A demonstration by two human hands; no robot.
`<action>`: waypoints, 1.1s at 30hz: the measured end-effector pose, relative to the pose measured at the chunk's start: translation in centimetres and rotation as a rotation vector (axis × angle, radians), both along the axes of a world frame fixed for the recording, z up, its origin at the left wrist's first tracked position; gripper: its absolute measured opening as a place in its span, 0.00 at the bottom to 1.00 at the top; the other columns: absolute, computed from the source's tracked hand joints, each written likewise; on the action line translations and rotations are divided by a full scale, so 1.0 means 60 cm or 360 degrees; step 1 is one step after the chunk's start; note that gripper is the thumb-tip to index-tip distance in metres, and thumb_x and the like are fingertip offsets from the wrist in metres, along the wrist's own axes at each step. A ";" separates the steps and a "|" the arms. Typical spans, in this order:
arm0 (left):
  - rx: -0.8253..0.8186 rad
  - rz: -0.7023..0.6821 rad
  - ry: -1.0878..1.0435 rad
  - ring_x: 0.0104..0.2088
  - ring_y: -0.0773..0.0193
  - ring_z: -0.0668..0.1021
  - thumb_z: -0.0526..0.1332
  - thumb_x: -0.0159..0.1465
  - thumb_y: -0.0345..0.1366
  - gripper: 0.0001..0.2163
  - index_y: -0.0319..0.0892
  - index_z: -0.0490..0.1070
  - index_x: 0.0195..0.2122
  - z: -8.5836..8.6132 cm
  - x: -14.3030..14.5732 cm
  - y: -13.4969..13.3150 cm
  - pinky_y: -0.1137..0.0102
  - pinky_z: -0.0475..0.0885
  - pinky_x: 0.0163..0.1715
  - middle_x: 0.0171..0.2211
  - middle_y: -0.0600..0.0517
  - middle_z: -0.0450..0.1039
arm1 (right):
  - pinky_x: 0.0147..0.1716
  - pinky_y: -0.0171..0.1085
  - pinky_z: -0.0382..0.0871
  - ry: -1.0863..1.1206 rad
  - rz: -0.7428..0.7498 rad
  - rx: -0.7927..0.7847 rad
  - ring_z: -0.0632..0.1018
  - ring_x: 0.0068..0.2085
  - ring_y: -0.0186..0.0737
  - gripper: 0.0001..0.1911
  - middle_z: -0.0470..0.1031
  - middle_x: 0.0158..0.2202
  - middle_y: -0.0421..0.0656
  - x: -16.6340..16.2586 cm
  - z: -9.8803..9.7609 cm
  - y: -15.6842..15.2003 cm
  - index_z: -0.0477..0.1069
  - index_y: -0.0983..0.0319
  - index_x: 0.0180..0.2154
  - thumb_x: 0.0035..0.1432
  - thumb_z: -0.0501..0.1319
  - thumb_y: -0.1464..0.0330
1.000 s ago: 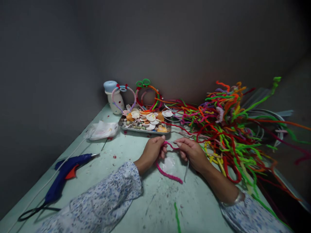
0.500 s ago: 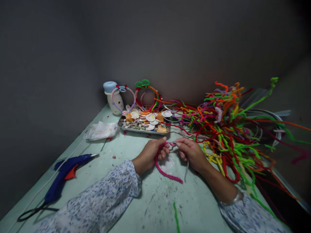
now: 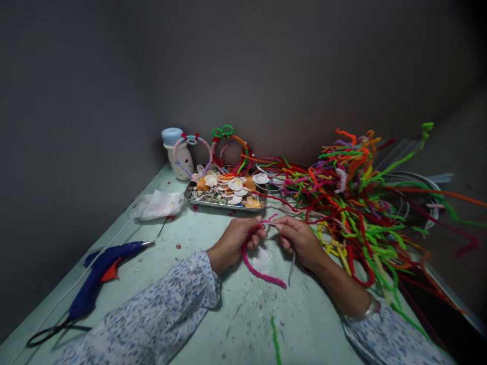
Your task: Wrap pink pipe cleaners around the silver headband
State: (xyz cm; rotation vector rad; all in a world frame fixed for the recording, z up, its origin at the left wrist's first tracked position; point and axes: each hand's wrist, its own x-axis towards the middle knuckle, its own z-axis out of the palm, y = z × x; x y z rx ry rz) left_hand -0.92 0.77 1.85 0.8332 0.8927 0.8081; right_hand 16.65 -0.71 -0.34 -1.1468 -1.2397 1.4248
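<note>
My left hand [image 3: 236, 240] is closed on a pink pipe cleaner [image 3: 259, 272] whose free end curves down across the pale green table [image 3: 190, 253]. My right hand [image 3: 300, 239] pinches the other end of it together with a thin silvery headband [image 3: 291, 264] that pokes out below the palm. The two hands nearly touch at the fingertips, just in front of a metal tray of seashells [image 3: 224, 192].
A big heap of coloured pipe cleaners [image 3: 353, 197] fills the right side. Decorated headbands [image 3: 213, 147] and a white bottle [image 3: 178, 152] stand at the back wall. A blue glue gun [image 3: 102, 268] with its cord lies at left, near a crumpled white bag [image 3: 160, 204]. A green scrap [image 3: 276, 339] lies near me.
My left fingers have shifted slightly, winding the pink pipe cleaner a little further round the band; the hands sit a touch closer together. Nothing else moved.
</note>
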 end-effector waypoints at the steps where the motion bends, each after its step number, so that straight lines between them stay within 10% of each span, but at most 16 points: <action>1: 0.0035 0.0005 0.0007 0.15 0.77 0.65 0.62 0.57 0.43 0.14 0.35 0.69 0.28 0.000 0.000 -0.001 0.79 0.54 0.13 0.24 0.51 0.72 | 0.13 0.28 0.51 -0.0004 0.0002 0.0004 0.59 0.13 0.28 0.14 0.62 0.12 0.32 0.000 0.000 0.000 0.71 0.62 0.36 0.53 0.61 0.58; 33: 0.0362 0.0159 0.0106 0.16 0.75 0.66 0.59 0.57 0.38 0.07 0.40 0.66 0.30 -0.017 0.002 -0.005 0.78 0.60 0.17 0.24 0.55 0.72 | 0.14 0.26 0.53 -0.0021 0.0033 0.0000 0.60 0.14 0.26 0.11 0.63 0.12 0.32 0.000 -0.006 0.004 0.71 0.62 0.35 0.57 0.60 0.60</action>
